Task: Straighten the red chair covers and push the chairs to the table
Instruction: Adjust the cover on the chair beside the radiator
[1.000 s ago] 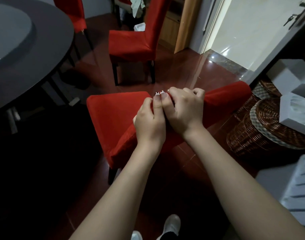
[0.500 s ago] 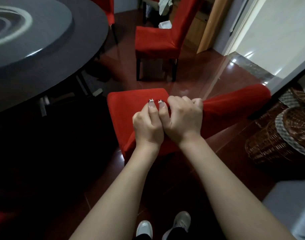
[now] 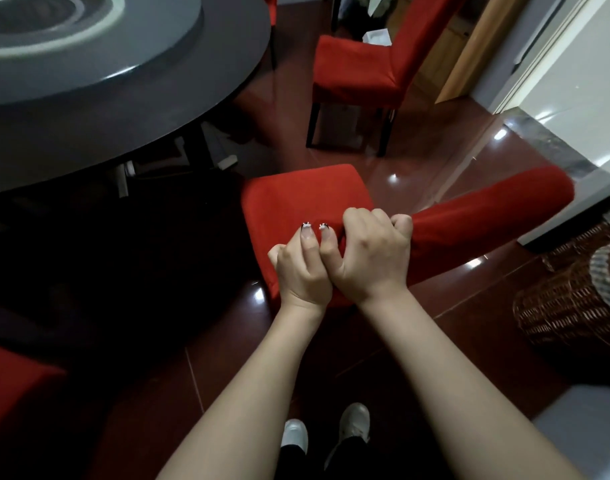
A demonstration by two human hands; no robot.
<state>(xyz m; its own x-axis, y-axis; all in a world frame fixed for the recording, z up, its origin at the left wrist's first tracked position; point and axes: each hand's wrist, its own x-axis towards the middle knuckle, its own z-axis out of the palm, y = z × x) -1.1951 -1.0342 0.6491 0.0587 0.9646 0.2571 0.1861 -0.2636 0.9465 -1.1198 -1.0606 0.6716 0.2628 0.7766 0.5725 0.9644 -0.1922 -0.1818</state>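
A chair in a red chair cover (image 3: pixel 307 199) stands in front of me, its seat toward the round dark table (image 3: pixel 99 98) and its backrest (image 3: pixel 494 209) stretching to the right. My left hand (image 3: pixel 301 268) and my right hand (image 3: pixel 372 251) sit side by side where seat and backrest meet. Both are closed on a fold of the red cover, thumbs pressed onto the fabric. A second red-covered chair (image 3: pixel 365 64) stands farther back, away from the table. The corner of a third red seat (image 3: pixel 12 386) shows at the lower left.
A grey turntable (image 3: pixel 71 39) lies on the table. Wicker baskets (image 3: pixel 570 306) stand at the right, close to the backrest. A doorway with a pale floor (image 3: pixel 573 91) opens at the upper right. The floor is glossy dark red tile. My white shoes (image 3: pixel 331 431) are below.
The view has shifted so the chair and table sit further right and lower. Both hands stay closed on the cover at the seat-back joint; the right hand's fingers curl tighter into the fabric.
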